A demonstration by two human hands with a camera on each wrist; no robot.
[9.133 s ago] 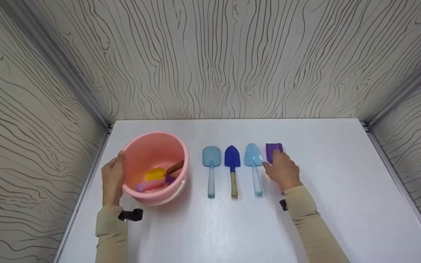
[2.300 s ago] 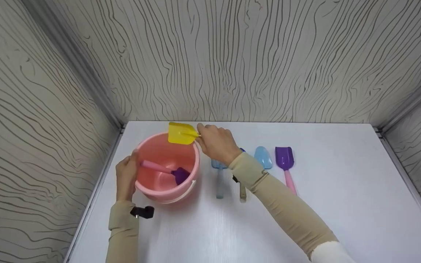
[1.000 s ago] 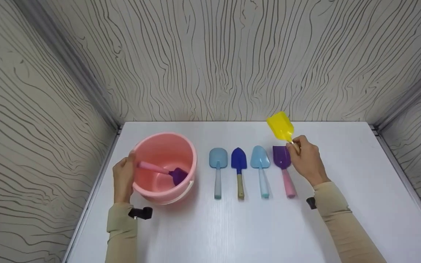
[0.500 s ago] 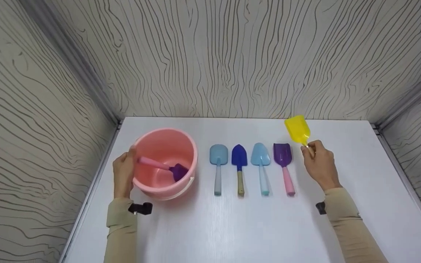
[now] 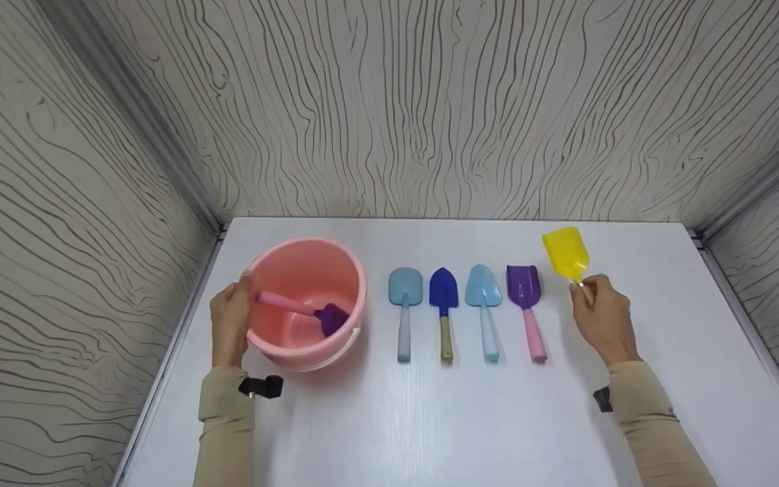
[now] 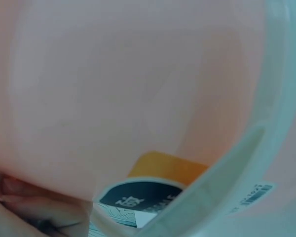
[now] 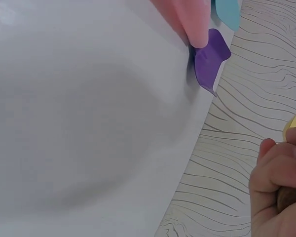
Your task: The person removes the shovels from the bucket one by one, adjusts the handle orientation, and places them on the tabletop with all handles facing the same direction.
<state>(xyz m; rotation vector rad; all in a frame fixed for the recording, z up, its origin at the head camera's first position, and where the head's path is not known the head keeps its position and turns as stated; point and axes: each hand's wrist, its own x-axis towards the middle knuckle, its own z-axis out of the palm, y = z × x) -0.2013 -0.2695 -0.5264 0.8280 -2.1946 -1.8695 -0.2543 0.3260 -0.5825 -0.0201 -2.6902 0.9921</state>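
Note:
My left hand (image 5: 230, 318) grips the left rim of a pink bucket (image 5: 308, 260), which leans toward me on the white table. Inside it lies a small purple shovel (image 5: 287, 304) with a pink handle. On the right, my right hand (image 5: 604, 318) holds a yellow toy shovel (image 5: 567, 253) by its brown handle, blade pointing away from me. Only an edge of that yellow blade shows in the right wrist view, where my fingers (image 7: 281, 168) are curled round the handle. In the left wrist view the bucket's wall (image 6: 128, 98) fills most of the picture.
Between bucket and right hand lie a light blue square-bladed shovel (image 5: 405, 287), a dark blue pointed trowel (image 5: 443, 289), another light blue shovel (image 5: 483, 287) and a purple shovel (image 5: 525, 285) with pink handle, side by side. A wood-patterned wall (image 5: 396, 122) stands behind the table (image 5: 430, 426).
My right hand left the purple shovel in the row, took the yellow shovel out of the bucket, then carried it right past the row and lower. My left hand stayed on the bucket.

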